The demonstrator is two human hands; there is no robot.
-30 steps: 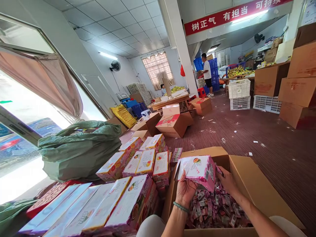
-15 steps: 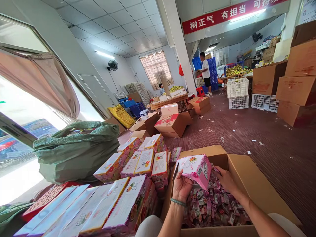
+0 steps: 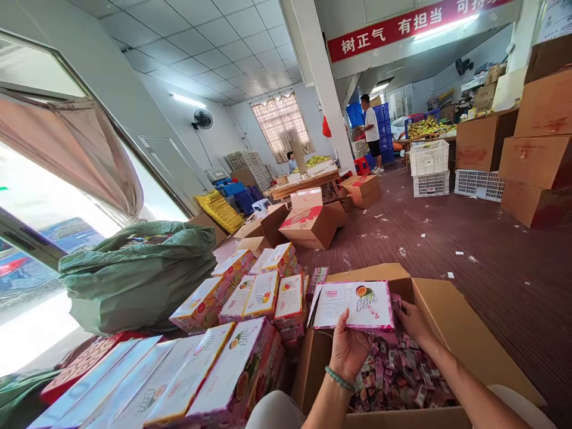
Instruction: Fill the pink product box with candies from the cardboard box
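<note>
A white and pink printed fruit-snack box (image 3: 333,307) is held over an open carton (image 3: 465,339). My left hand (image 3: 351,351), with a green bead bracelet at the wrist, grips its near long side, thumb on the white face. At the box's right end my right hand (image 3: 415,322) has its fingers curled against the pink end; their tips are partly hidden. A flap stands slightly apart at the left end. Beneath both hands lie many small pink wrapped packets (image 3: 397,375) inside the carton.
Rows of similar printed boxes (image 3: 227,363) stand to the left, with a large green sack (image 3: 138,280) behind them. Further off are open cartons (image 3: 308,223), white crates (image 3: 429,167) and stacked brown boxes (image 3: 536,149). A person (image 3: 372,131) stands at the back.
The printed box has turned so its white face lies broadside to me, and its right end has moved right. My left hand has shifted right with it; my right hand now meets its end.
</note>
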